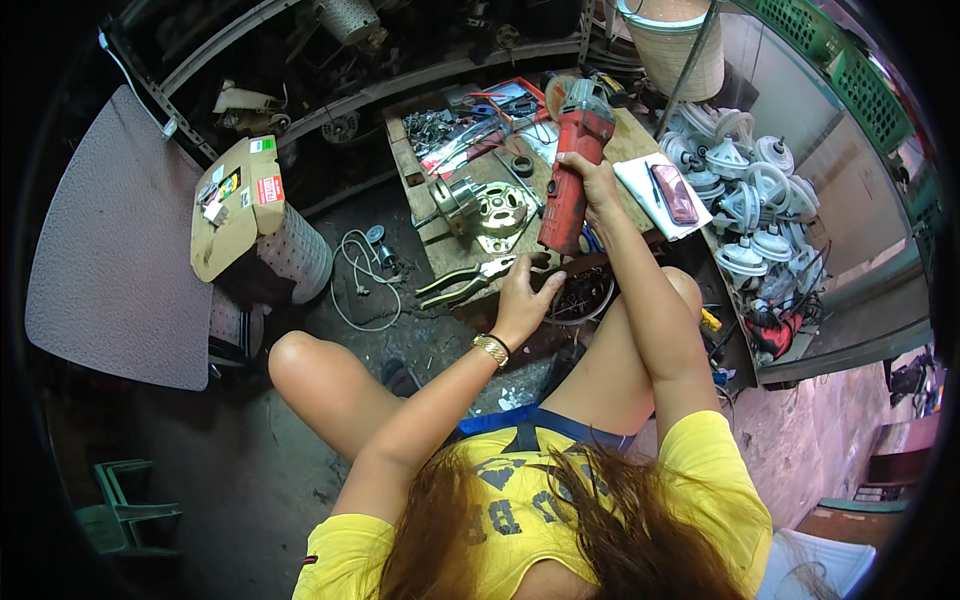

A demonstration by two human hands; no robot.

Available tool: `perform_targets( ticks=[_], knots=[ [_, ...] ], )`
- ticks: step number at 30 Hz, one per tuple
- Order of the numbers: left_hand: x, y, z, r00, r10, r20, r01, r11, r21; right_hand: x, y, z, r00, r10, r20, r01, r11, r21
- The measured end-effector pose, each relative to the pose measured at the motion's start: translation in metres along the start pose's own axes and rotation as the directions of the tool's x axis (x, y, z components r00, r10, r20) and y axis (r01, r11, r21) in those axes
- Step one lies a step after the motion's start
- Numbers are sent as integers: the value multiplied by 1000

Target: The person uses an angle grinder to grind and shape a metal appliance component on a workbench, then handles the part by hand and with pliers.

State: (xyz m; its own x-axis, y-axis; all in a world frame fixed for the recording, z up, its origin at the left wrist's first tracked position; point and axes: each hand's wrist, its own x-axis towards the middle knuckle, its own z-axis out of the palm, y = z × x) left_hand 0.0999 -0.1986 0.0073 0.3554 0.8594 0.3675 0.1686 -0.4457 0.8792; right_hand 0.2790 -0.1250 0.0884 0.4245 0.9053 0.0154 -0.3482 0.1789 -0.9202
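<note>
- The left hand (528, 298) is reaching in beneath the lower end of the red power tool, its fingers bending; whether they are holding anything cannot be told.
- Just right of the left hand, a round container (586, 318) is holding small dark pieces, too shadowed to identify.
- Just left of that hand, pliers (456, 286) with black and pale yellow handles are lying at the edge of the worktable (433, 243).
- The right hand (592, 188) is gripping the red power tool (572, 180) around its body; the grey head is pointing away from the person, beyond that hand, and the lower end is hanging near the left hand.
- Left of the right hand, a round metal housing (502, 210) is resting beside a metal cylinder (456, 200).
- Right of the right hand, a phone (675, 194) is lying on a white sheet (637, 180); farther right, white plastic wheels (768, 188) are piling up.
- Well left of both hands, a cardboard box (222, 252) is supporting small packets.
- Beyond the right hand, a red-edged tray (531, 84) is holding assorted tools.
- Farthest, beyond the right hand and to its right, a pale bucket (690, 65) is standing.
</note>
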Motion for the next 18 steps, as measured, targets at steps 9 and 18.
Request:
perform_targets(
  ticks=[9, 18],
  knots=[
    [14, -2, 7, 990, -119, -82, 119, 993, 0, 14, 22, 13, 1000, 20, 12, -19, 996, -85],
    [21, -26, -5, 964, -189, 188, 184, 982, 46, 22, 38, 21, 996, 0, 88, 35, 919, -393]
  ],
)
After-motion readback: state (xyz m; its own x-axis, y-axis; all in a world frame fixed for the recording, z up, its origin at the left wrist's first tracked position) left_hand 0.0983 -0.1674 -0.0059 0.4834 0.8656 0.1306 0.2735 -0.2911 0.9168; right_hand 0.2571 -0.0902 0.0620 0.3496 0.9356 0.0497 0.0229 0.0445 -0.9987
